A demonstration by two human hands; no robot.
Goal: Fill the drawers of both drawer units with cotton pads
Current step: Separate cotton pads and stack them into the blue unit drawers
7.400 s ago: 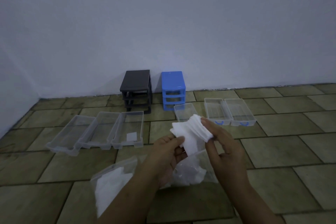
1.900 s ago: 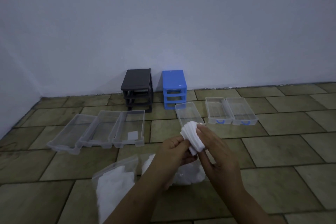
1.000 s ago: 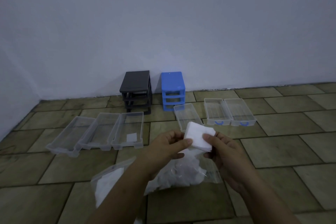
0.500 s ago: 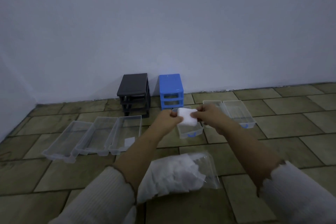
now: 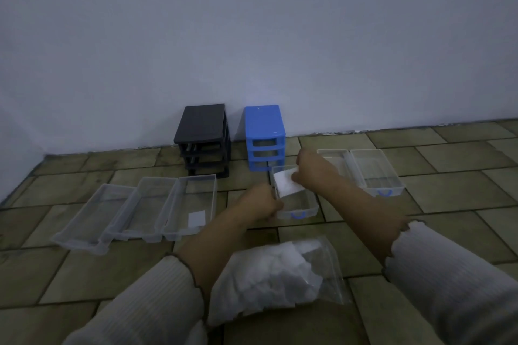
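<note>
A black drawer unit (image 5: 204, 139) and a blue drawer unit (image 5: 265, 136) stand empty against the wall. Three clear drawers (image 5: 145, 210) lie in a row on the left; the rightmost holds one cotton pad (image 5: 197, 218). A clear drawer with a blue handle (image 5: 304, 206) lies in front of the blue unit. My right hand (image 5: 307, 168) presses a white stack of cotton pads (image 5: 286, 185) into its far end. My left hand (image 5: 262, 206) grips that drawer's near left corner. A plastic bag of cotton pads (image 5: 276, 277) lies close to me.
Two more clear drawers with blue handles (image 5: 372, 173) lie side by side to the right. The floor is tiled, and a plain wall closes off the back.
Both hands carried the stack of pads from above the bag forward to the blue-handled drawer. The right hand lowered the stack into it and the left hand moved onto the drawer's corner.
</note>
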